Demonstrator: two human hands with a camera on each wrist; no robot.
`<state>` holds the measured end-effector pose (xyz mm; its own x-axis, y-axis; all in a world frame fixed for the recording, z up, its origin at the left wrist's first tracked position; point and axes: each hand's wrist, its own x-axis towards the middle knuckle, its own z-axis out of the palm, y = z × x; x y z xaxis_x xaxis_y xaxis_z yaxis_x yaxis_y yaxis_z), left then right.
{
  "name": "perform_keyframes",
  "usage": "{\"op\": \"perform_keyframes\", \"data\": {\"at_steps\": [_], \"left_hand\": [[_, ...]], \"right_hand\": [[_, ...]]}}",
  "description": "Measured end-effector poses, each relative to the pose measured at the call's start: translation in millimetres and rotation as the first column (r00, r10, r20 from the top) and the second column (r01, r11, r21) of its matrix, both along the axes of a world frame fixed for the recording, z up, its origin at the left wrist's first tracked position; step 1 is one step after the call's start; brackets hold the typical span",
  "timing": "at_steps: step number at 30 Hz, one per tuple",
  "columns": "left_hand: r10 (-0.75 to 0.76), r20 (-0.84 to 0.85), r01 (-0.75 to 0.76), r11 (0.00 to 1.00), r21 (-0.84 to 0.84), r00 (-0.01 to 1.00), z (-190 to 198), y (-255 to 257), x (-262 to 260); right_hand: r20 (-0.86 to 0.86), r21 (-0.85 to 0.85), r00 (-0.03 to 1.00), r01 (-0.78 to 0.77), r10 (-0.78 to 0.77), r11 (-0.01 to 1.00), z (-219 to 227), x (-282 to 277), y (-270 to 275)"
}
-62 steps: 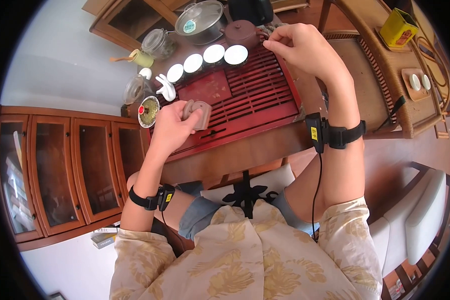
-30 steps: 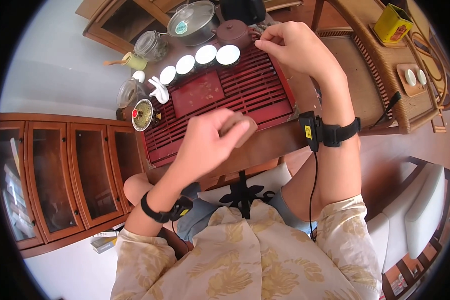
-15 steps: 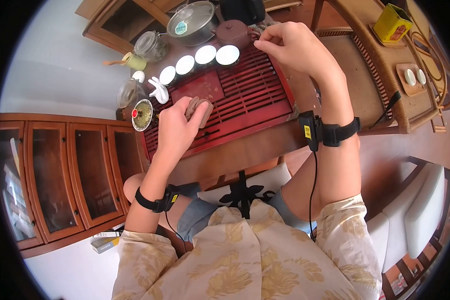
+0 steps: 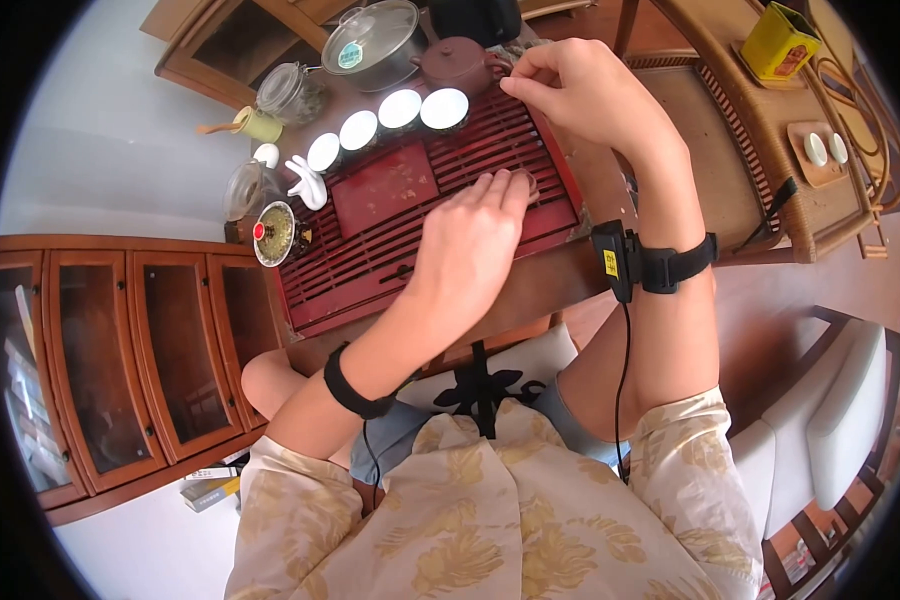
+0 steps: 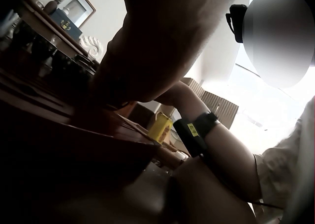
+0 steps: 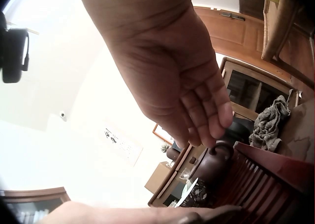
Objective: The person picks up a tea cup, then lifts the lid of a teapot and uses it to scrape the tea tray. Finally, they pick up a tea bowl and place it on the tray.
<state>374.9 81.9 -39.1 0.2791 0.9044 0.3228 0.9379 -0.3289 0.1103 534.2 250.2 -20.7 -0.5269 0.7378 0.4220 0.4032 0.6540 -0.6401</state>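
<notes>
My left hand (image 4: 475,235) is over the right part of the red slatted tea tray (image 4: 370,275), back of the hand upward. It holds small brown coasters (image 4: 533,187); only an edge shows past the fingertips, the rest hidden under the hand. In the left wrist view that hand is dark and its fingers are unclear. Beside the handle of a brown clay teapot (image 4: 457,64) hangs my right hand (image 4: 595,95), fingers loosely bent. In the right wrist view its palm shows nothing held. Several white-lined cups (image 4: 400,108) stand in a row along the tray's back.
A white rabbit-like figurine (image 4: 307,183) and a lidded bowl (image 4: 274,234) stand at the tray's left. Behind are glass jars (image 4: 292,94) and a glass-lidded pot (image 4: 372,45). To the right, a wicker-edged stand bears a yellow tin (image 4: 778,42) and small white cups (image 4: 816,149).
My left hand swung right with the coasters, back to the tray's left, then right again and farther over the slats. The right hand stays by the teapot handle.
</notes>
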Motion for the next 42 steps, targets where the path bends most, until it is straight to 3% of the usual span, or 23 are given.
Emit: {"op": "perform_keyframes", "data": {"at_steps": [1, 9, 10, 12, 14, 15, 17, 18, 21, 22, 26, 31, 34, 37, 40, 42], "left_hand": [[-0.026, -0.052, 0.030, 0.996, 0.083, 0.998, -3.5, -3.5, 3.0], [-0.120, -0.074, 0.117, 0.992, -0.039, 0.990, 10.8, -51.4, 13.6], [-0.133, -0.015, 0.132, 0.990, -0.056, 0.991, 13.3, -47.3, 10.3], [-0.008, 0.226, 0.083, 0.942, -0.324, 0.974, 28.2, -39.1, 2.9], [0.242, 0.424, 0.057, 0.812, -0.580, 0.873, 57.2, -23.4, 4.5], [0.349, 0.625, 0.145, 0.786, -0.601, 0.698, 35.1, -15.7, -4.0], [0.381, 0.746, 0.177, 0.818, -0.548, 0.547, 8.1, 0.5, -15.2], [0.376, 0.744, 0.148, 0.834, -0.532, 0.553, -0.2, 6.8, -19.0], [0.431, 0.535, -0.010, 0.785, -0.619, 0.727, 6.7, 13.5, -21.4], [0.457, 0.571, -0.001, 0.781, -0.625, 0.682, 1.9, 12.6, -24.2], [0.408, 0.555, -0.093, 0.856, -0.508, 0.725, -9.6, 10.6, -43.6], [0.468, 0.372, -0.303, 0.854, -0.422, 0.801, 26.3, 5.0, -55.8], [0.230, 0.298, -0.195, 0.970, -0.145, 0.926, 22.8, 1.5, -44.2], [-0.006, 0.259, -0.020, 0.995, 0.098, 0.966, 6.1, 15.6, -27.8], [-0.046, 0.163, 0.037, 0.998, 0.057, 0.986, 7.1, 25.0, -1.4], [-0.054, 0.038, 0.054, 0.998, 0.010, 0.998, 6.2, 25.7, 11.6]], "right_hand": [[-0.008, 0.023, 1.000, -0.002, 0.002, 1.000, -0.4, -0.1, 0.1], [-0.004, 0.004, 1.000, 0.005, -0.005, 1.000, -1.1, -0.9, -0.7], [0.003, 0.000, 1.000, 0.012, -0.012, 1.000, -0.8, -1.3, -1.0], [-0.005, -0.004, 1.000, 0.003, -0.003, 1.000, 0.2, -0.3, -0.7], [-0.006, -0.008, 1.000, 0.002, -0.002, 1.000, 1.0, 1.0, -0.3], [-0.004, -0.009, 1.000, 0.003, -0.003, 1.000, 1.9, 1.7, -0.1], [-0.003, -0.022, 1.000, 0.007, -0.007, 1.000, 3.0, 2.0, -0.9], [-0.004, -0.031, 1.000, 0.012, -0.012, 0.999, 3.6, 2.1, -1.3], [-0.011, -0.051, 1.000, 0.015, -0.015, 0.999, 5.1, 4.1, -1.4], [-0.015, -0.056, 1.000, 0.012, -0.012, 0.998, 4.9, 4.1, -1.4], [-0.020, -0.027, 1.000, 0.012, -0.013, 1.000, 2.7, 2.3, -0.3], [-0.026, -0.098, 0.999, 0.017, -0.019, 0.995, 4.7, 2.2, -1.7], [-0.013, -0.076, 1.000, 0.001, -0.002, 0.997, 6.6, 3.2, -2.0], [-0.014, -0.050, 1.000, 0.015, -0.015, 0.999, 5.3, 2.5, -2.1], [0.001, -0.083, 1.000, 0.007, -0.007, 0.996, 5.6, 2.9, -1.3], [-0.016, -0.018, 1.000, 0.007, -0.007, 1.000, 2.2, 2.9, 1.3]]}}
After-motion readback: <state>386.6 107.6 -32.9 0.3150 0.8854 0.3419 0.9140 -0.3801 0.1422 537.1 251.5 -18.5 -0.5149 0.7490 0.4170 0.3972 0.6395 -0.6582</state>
